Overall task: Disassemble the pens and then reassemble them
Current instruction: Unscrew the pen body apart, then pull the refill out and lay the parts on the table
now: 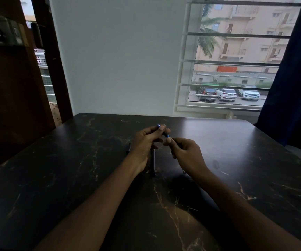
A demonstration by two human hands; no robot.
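Note:
My left hand (144, 142) grips a dark pen part with blue ends (166, 135), its fingers curled round it above the black marble table (73, 178). My right hand (185, 151) pinches another thin dark pen piece just right of that blue end; most of this piece is hidden by the fingers. A dark pen barrel (153, 163) lies on the table between my wrists, pointing toward me. Another dark pen piece (128, 148) lies just left of my left hand, partly hidden.
The table ends at a white wall (119, 60) behind. A barred window (227, 60) stands at the back right with a dark blue curtain (294, 78) beside it. Dark wooden furniture (10, 87) sits at the left.

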